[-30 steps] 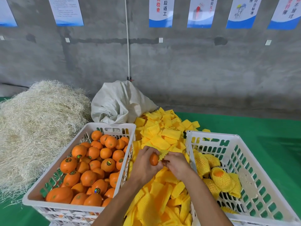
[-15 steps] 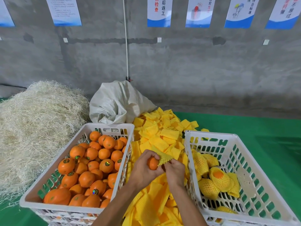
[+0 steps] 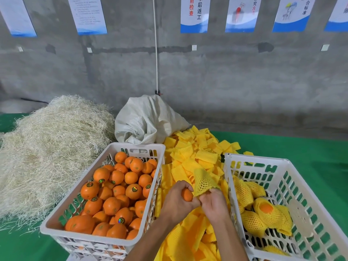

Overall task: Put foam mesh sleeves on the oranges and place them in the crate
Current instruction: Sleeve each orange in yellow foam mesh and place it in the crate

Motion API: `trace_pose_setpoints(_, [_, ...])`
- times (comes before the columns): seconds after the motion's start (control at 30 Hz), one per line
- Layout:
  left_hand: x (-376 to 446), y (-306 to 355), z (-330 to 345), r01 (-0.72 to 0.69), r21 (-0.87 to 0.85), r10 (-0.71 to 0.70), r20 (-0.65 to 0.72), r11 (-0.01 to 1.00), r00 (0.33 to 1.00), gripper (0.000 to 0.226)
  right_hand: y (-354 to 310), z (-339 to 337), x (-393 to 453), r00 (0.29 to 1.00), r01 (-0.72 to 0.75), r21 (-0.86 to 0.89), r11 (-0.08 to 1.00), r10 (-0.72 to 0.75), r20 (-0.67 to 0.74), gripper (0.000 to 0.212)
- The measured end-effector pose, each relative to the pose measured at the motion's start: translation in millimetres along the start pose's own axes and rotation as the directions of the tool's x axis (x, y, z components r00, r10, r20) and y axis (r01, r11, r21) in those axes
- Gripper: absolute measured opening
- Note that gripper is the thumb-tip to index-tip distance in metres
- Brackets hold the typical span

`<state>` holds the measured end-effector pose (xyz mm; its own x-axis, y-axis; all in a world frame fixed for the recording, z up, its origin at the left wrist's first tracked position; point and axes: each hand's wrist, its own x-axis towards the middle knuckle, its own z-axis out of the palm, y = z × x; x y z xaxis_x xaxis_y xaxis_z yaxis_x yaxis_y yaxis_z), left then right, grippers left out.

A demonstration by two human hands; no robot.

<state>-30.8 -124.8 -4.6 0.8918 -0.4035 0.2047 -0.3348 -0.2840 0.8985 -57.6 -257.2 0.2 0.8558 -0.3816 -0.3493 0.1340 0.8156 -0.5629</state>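
Left hand: grip curled around one orange. Right hand: grip pinching the lower edge of a yellow foam mesh sleeve, just right of the orange. Receiving crate lies right of both grips; full crate left.

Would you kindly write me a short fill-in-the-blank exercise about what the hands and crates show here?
1. The left hand grips a bare ____.
2. The right hand pinches a yellow foam mesh sleeve over the pile of loose sleeves lying ____ the two crates.
3. Sleeved oranges lie in the crate on the person's ____.

Missing words: orange; between; right
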Motion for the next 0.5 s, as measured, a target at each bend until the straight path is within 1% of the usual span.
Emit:
trace_pose_setpoints(0.07, [-1, -1, 2, 0.021, -0.019, -0.020, 0.012, 1.000, 1.000, 0.031, 3, 3, 4, 0.998, 0.007, 0.010, 1.000, -0.007, -0.057, 0.034])
trace_pose_setpoints(0.17, [1, 1, 4, 0.023, 0.000, -0.023, 0.033, 1.000, 0.999, 0.033, 11, 3, 8, 0.982, 0.005, -0.106, 0.994, -0.024, -0.185, 0.021])
trace_pose_setpoints(0.2, [1, 2, 4, 0.022, 0.014, -0.022, 0.046, 1.000, 0.999, 0.033, 11, 2, 9, 0.979, 0.016, -0.139, 0.990, -0.044, -0.201, 0.018])
trace_pose_setpoints(0.23, [2, 3, 4, 0.023, 0.029, -0.025, 0.058, 0.999, 0.998, 0.032, 11, 3, 10, 0.977, 0.029, -0.191, 0.981, -0.068, -0.203, 0.019])
trace_pose_setpoints(0.3, [4, 3, 1, 0.031, 0.043, -0.034, 0.073, 0.999, 0.997, 0.031, 10, 7, 11, 0.992, 0.038, -0.241, 0.970, -0.067, -0.111, 0.023])
trace_pose_setpoints(0.33, [5, 2, 0, 0.037, 0.037, -0.039, 0.078, 0.999, 0.996, 0.030, 9, 9, 10, 0.998, 0.014, -0.232, 0.973, -0.028, -0.060, 0.025])
trace_pose_setpoints(0.4, [7, 3, -2, 0.053, 0.012, -0.054, 0.092, 0.999, 0.994, 0.028, 6, 10, 12, 0.999, -0.035, -0.192, 0.981, 0.029, -0.036, 0.027])
trace_pose_setpoints(0.43, [6, 4, -4, 0.066, -0.004, -0.066, 0.101, 0.998, 0.993, 0.028, 5, 9, 14, 0.999, -0.026, -0.169, 0.985, 0.019, -0.041, 0.029])
trace_pose_setpoints(0.5, [5, 6, -5, 0.096, -0.046, -0.089, 0.126, 0.994, 0.988, 0.028, 1, 6, 16, 0.997, 0.034, -0.145, 0.989, -0.044, -0.063, 0.031])
